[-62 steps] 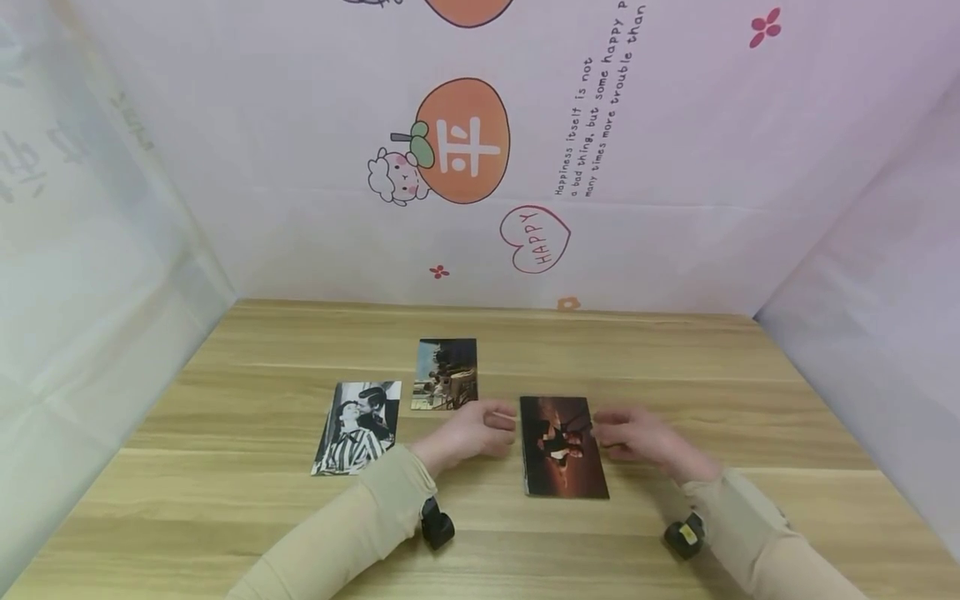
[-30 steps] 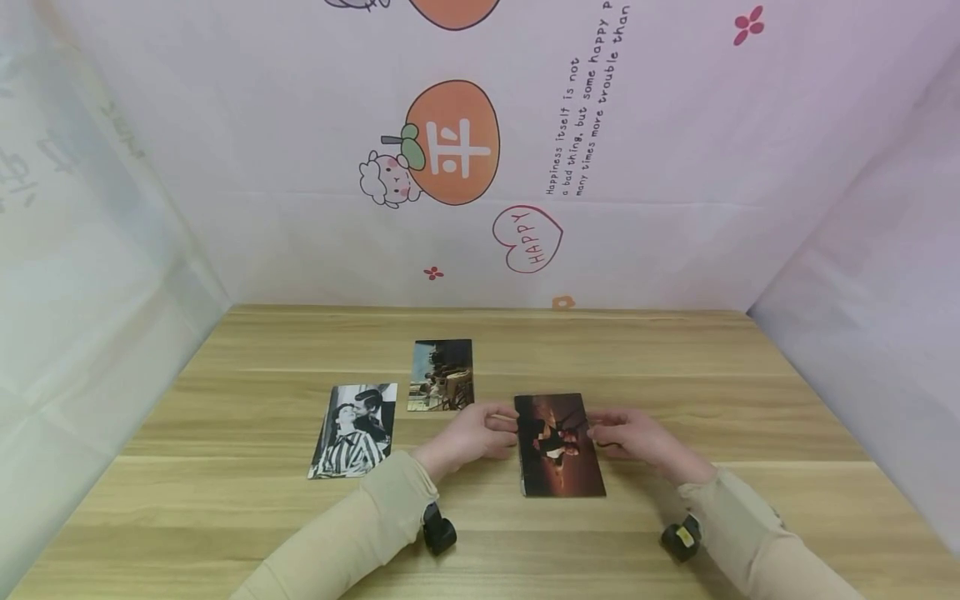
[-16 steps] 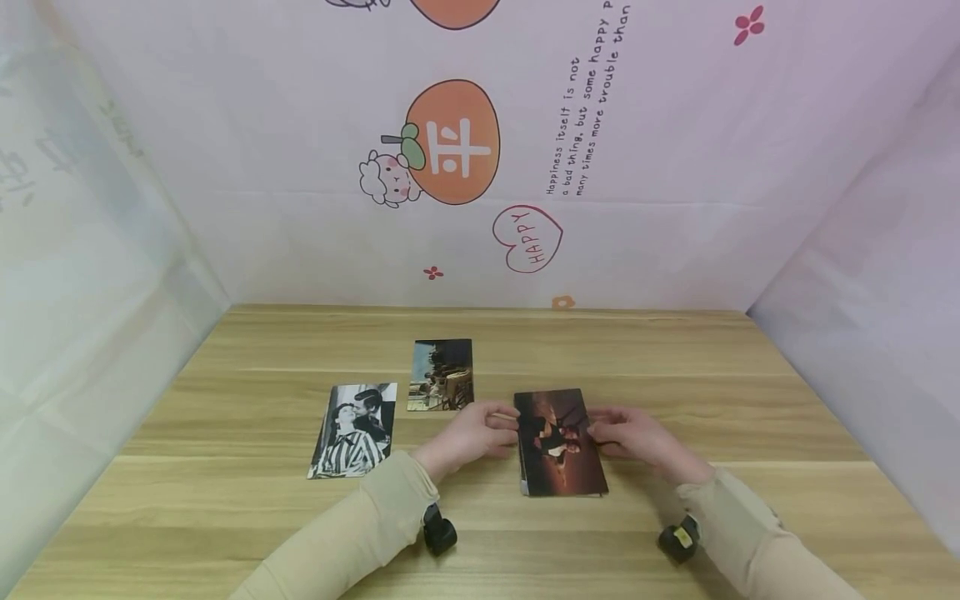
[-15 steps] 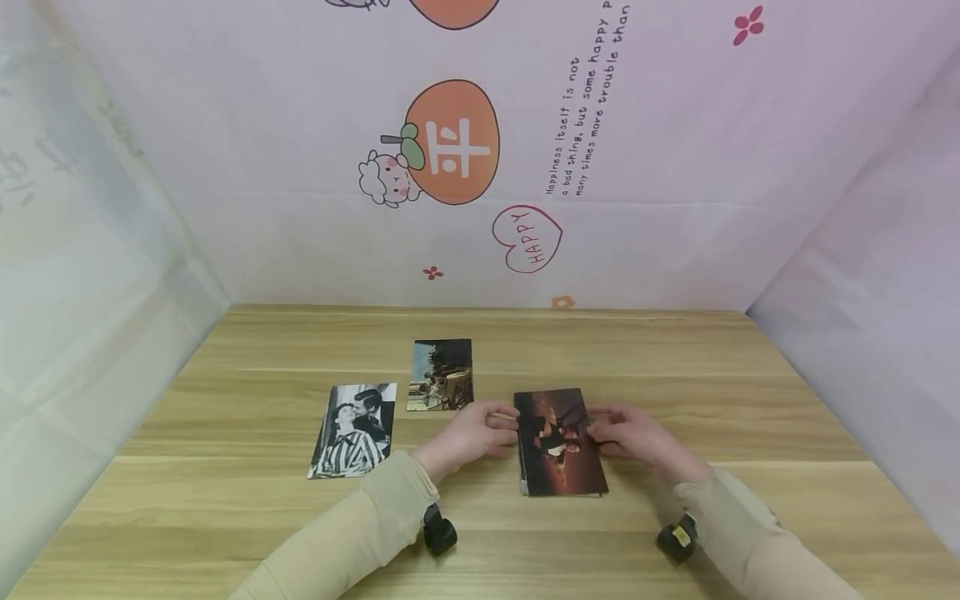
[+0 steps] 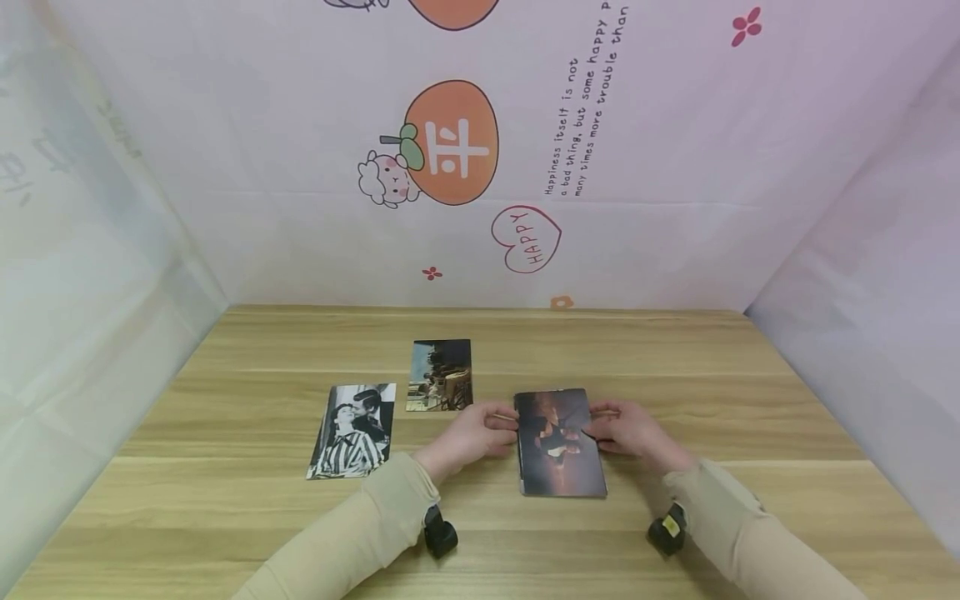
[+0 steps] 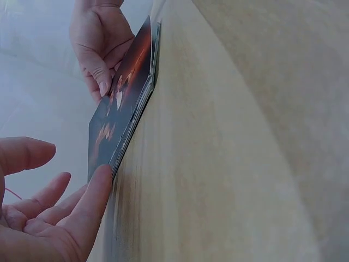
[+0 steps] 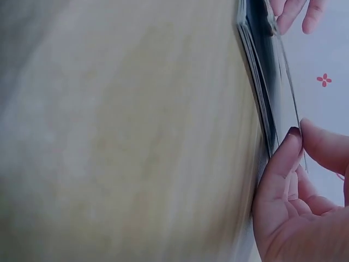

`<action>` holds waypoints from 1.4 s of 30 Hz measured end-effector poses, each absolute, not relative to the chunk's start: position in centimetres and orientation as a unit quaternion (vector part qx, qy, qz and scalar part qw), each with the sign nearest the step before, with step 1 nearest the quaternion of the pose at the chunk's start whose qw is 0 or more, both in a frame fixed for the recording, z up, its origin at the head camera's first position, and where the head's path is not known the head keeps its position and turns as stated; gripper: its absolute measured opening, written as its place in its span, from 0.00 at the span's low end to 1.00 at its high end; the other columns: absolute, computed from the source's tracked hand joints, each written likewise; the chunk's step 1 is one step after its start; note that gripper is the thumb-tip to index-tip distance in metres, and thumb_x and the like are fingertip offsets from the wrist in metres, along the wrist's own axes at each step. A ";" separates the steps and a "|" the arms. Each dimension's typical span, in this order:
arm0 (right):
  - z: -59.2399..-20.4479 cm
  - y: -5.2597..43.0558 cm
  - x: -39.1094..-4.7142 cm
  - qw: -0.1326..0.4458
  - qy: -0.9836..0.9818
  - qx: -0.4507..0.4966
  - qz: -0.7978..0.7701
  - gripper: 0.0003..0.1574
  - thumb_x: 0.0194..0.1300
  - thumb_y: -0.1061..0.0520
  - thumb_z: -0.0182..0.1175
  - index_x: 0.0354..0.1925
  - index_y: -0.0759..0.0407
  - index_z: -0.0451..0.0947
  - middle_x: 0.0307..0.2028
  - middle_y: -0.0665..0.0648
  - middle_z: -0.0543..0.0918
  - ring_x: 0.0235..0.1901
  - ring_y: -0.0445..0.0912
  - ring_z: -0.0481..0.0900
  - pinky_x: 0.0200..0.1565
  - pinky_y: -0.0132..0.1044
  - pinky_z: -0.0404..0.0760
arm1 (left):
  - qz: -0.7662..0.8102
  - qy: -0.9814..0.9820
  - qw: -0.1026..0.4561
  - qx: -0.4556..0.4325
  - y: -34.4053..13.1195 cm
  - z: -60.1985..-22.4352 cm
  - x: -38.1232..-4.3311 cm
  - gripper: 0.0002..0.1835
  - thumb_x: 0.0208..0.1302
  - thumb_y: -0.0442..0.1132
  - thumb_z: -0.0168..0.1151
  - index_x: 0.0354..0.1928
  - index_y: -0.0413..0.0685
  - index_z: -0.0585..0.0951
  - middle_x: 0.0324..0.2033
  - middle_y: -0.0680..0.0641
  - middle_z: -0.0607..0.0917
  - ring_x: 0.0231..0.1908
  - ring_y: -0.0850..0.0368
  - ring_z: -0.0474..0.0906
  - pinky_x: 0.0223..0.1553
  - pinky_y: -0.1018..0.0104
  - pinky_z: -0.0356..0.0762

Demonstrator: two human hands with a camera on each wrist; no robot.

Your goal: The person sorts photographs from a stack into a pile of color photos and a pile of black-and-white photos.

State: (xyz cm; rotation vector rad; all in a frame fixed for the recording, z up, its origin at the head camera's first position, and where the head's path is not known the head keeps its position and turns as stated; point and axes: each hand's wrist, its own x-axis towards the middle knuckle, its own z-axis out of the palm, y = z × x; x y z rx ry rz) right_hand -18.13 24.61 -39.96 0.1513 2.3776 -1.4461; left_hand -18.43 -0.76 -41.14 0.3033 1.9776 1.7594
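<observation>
A stack of postcards (image 6: 143, 94) lies on the wooden table between my two hands, its layered edges visible in the wrist views. The top postcard (image 5: 558, 467) bears a dark reddish picture and catches a pale sheen. With thumb and index finger my right hand (image 7: 305, 202) pinches that postcard's right edge, which is lifted apart from the cards below. On the opposite side my left hand (image 5: 468, 435) touches the stack's left edge with a nearly straight fingertip, thumb raised away from it in the left wrist view.
A black-and-white postcard (image 5: 352, 437) lies flat left of my left hand. Farther back is another postcard (image 5: 440, 375) with a street-like scene. A printed white cloth (image 5: 637, 242) hangs behind the table (image 5: 675, 358), with cloth on both sides too.
My right hand now pinches the top postcard and has moved slightly left, raising that card's right edge so its surface shines. The left hand and the two separate postcards stay put.
</observation>
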 end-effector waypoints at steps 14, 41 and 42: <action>-40.1 24.9 -18.1 0.152 0.837 0.083 -0.519 0.27 0.66 0.63 0.56 0.60 0.73 0.64 0.48 0.67 0.79 0.38 0.41 0.78 0.40 0.32 0.84 | 0.654 0.720 0.209 0.104 -0.2 -41.0 -18.3 0.22 0.61 0.25 0.58 0.58 0.28 0.70 0.53 0.31 0.77 0.54 0.40 0.76 0.49 0.61 0.82; -40.1 23.5 -18.3 0.143 0.787 0.066 -0.597 0.33 0.65 0.61 0.59 0.63 0.72 0.62 0.47 0.59 0.78 0.32 0.36 0.77 0.32 0.24 0.81 | 0.690 0.703 0.165 0.052 0.1 -41.2 -18.5 0.26 0.60 0.22 0.56 0.62 0.28 0.68 0.44 0.38 0.77 0.37 0.56 0.80 0.41 0.63 0.85; -40.1 23.4 -18.4 0.143 0.786 0.068 -0.597 0.32 0.65 0.61 0.59 0.63 0.72 0.62 0.48 0.60 0.78 0.32 0.36 0.77 0.33 0.24 0.81 | 0.692 0.701 0.163 0.050 0.0 -41.2 -18.5 0.26 0.59 0.22 0.56 0.62 0.28 0.68 0.43 0.39 0.77 0.37 0.56 0.79 0.41 0.62 0.85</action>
